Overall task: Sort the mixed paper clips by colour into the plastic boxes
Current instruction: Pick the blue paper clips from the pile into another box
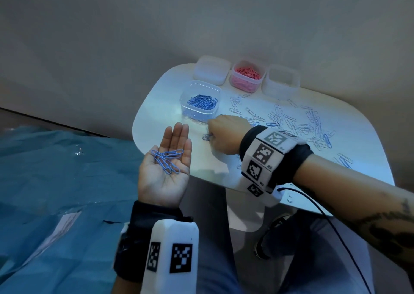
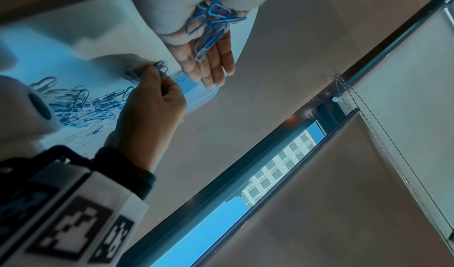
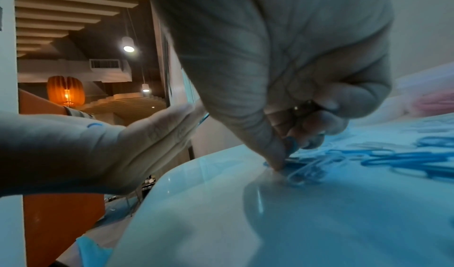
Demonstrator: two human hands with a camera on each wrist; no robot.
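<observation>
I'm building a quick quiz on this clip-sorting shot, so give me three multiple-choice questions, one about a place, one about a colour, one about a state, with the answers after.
1. Where does the small bunch of blue clips lie?
A. on the left hand's palm
B. in the pink box
C. on the floor

2. What colour are the clips in the middle box of the back row?
A. green
B. pink
C. yellow

3. How is the right hand held?
A. flat, palm up
B. in the lap
C. fingers curled down on clips on the table

Answers: 1 A, they rest on the upturned palm. 2 B, pink shows through its walls. 3 C, the right wrist view shows fingertips pinching clips.
</observation>
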